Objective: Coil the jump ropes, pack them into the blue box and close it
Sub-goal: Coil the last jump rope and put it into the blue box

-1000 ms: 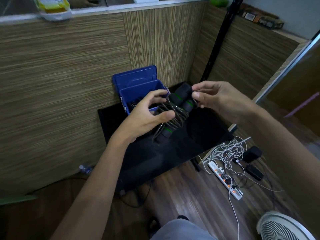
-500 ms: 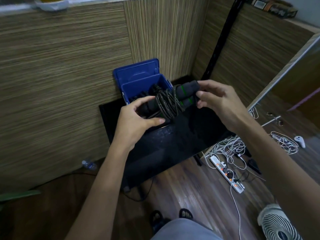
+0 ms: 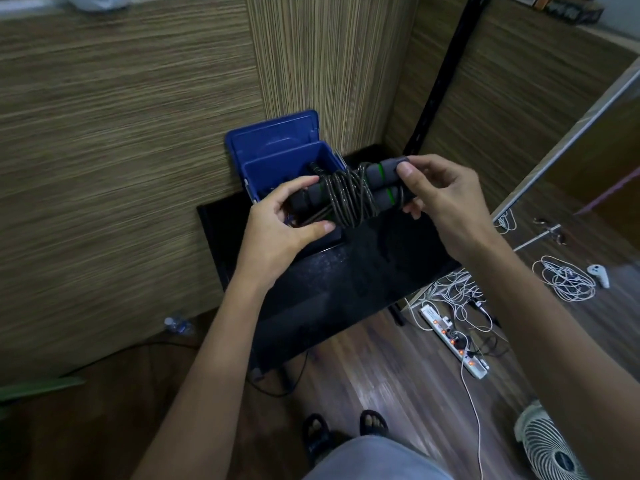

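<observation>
A coiled jump rope (image 3: 349, 195), its dark cord wound around grey foam handles with green rings, lies level just over the front right rim of the open blue box (image 3: 256, 168). My left hand (image 3: 287, 220) grips its left end and my right hand (image 3: 440, 192) pinches its right handle ends. The box stands on a black table (image 3: 346, 289) against the wooden wall, with its lid (image 3: 273, 133) tilted up behind it. Another dark rope end shows inside the box.
Wood-panelled walls close in behind and to the right. On the floor at the right lie a white power strip (image 3: 453, 341), tangled white cables (image 3: 564, 278) and a white fan (image 3: 550, 445). A small bottle (image 3: 176, 323) lies by the left wall.
Both hands have carried the coiled rope up and back from over the table to the box opening, turning it from slanted to level.
</observation>
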